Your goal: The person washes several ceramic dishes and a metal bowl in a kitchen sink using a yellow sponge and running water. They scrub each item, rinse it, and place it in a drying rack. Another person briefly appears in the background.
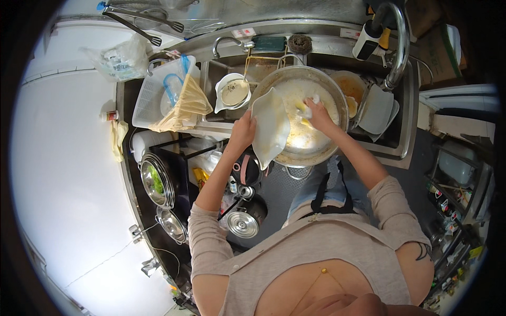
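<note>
My left hand [246, 128] grips the edge of a white leaf-shaped dish [270, 128], tilted over the left side of a large metal pot [343, 106]. Cloudy, foamy water [294, 93] fills the pot. Just above that water, my right hand [319, 115] is closed around a yellow and white sponge or cloth [304, 111] with suds on it. Left of the pot, a white spouted bowl [219, 103] holds pale liquid with dark specks. To the right, white rectangular plates [375, 112] lean in the sink next to a bowl with orange residue [350, 83].
A white plastic basket [146, 104] with a tan cloth [184, 104] over its edge stands at the left. Faucets [402, 43] [225, 41] rise behind the sinks. A steel-wool scrubber [300, 43] lies on the back ledge. Stacked metal bowls [172, 185] and a lidded pot [243, 224] are lower left.
</note>
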A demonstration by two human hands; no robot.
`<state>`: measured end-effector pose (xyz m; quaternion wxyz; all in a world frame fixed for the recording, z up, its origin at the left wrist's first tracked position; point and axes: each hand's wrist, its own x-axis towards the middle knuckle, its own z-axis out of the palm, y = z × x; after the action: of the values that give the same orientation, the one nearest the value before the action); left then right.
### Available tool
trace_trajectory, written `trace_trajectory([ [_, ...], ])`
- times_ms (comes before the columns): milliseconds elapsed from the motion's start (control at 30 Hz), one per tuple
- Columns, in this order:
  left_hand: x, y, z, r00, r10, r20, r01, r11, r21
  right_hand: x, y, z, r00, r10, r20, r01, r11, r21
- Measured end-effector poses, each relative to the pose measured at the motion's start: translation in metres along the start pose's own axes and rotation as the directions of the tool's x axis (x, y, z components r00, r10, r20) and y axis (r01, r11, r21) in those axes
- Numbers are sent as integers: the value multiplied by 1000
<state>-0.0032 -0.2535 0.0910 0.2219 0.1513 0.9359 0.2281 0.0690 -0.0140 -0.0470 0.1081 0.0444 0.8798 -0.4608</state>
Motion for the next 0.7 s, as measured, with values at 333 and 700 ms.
trace_trajectory([
  [333, 23, 47, 8, 980, 117, -159, -97, 987, 131, -12, -52, 2, 967, -251, -36, 237, 947, -219],
  [700, 35, 44, 14, 965, 136, -222, -116, 988, 103, 13, -36, -13, 859, -396, -326, 257, 882, -395],
])
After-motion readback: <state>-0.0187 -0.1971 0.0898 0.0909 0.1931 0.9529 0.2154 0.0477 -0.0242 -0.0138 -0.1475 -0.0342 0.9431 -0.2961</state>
